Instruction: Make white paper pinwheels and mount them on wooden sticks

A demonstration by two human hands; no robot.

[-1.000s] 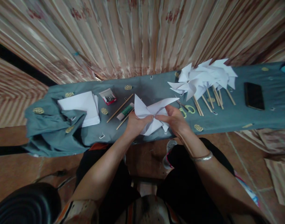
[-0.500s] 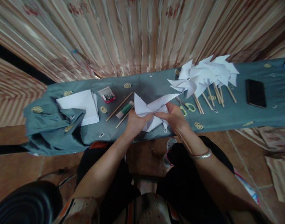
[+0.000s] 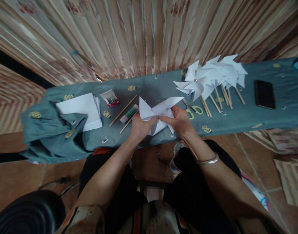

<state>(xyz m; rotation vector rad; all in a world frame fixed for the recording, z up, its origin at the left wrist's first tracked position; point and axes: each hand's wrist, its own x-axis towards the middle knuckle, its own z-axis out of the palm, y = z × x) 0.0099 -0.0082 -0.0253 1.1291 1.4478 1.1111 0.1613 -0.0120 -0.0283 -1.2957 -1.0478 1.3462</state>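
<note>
The white paper pinwheel [image 3: 161,110] is positioned at the middle of the cloth-covered table [image 3: 239,119], toward the near edge. Its blades are bent and pointed: one tip rises at the upper left, and a longer one extends to the upper right. The left hand [image 3: 141,127] grips the left side; the right hand [image 3: 181,121] grips the right side. Both thumbs press at the centre and partly hide it. The near edge runs just below the hands. A strip of cloth separates the pinwheel from the far edge, where a curtain [image 3: 149,35] hangs. A glue stick [image 3: 129,113] limits room beside the left hand; scissors [image 3: 197,110] limit room beside the right.
</note>
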